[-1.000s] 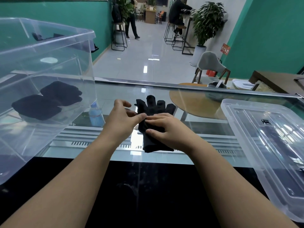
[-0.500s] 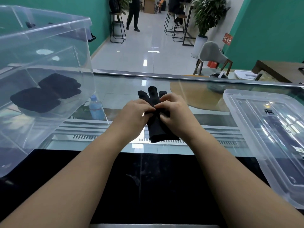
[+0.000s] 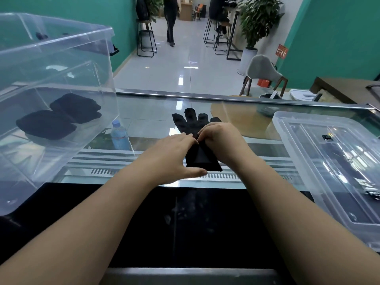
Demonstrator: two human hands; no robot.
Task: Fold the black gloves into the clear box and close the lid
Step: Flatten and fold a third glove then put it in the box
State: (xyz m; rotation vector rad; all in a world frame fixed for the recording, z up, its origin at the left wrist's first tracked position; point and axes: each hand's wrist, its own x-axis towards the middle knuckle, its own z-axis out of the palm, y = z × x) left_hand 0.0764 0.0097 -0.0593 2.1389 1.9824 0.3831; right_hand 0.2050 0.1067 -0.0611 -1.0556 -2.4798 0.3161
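A black glove point(image 3: 192, 123) lies flat on the glass desk point(image 3: 144, 114), its fingers pointing away from the person and its cuff end toward them. The left hand point(image 3: 174, 156) rests on the glove's left side with its fingers laid out fairly straight across the fabric and the thumb stretched out along the desk just below the cuff. The right hand point(image 3: 221, 138) is curled over the middle of the glove, its fingertips bent down and pinching the fabric where the two hands meet.

To the left stands the clear box point(image 3: 61, 64), open at the top, with two folded black gloves point(image 3: 61, 117) lying side by side on its bottom. The clear lid point(image 3: 329, 161) lies flat on the desk at the right, well apart from the box. A small water bottle point(image 3: 119, 135) shows through the glass, below the desk top, near the box's right corner.
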